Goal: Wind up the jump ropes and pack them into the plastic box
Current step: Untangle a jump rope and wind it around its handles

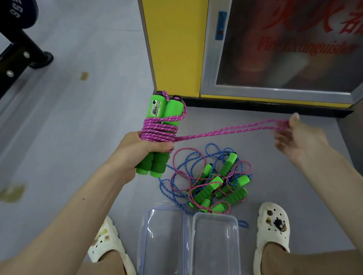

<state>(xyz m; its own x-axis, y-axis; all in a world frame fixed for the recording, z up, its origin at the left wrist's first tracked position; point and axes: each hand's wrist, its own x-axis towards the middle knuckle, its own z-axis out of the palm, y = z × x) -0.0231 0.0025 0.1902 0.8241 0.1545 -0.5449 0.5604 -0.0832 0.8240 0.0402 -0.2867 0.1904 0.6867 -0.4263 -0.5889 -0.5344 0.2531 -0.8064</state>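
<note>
Left hand (137, 153) grips the rope-wound handles (172, 112); right hand (301, 142) hooks the pink rope (221, 130) taut between them.

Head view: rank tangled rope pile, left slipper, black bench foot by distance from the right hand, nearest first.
1. tangled rope pile, on the floor below-left of the right hand.
2. left slipper, lower left, on the floor.
3. black bench foot, far upper left.

Left hand (136, 150) clenched ahead, right hand (298, 140) held out sideways, pinching.
</note>
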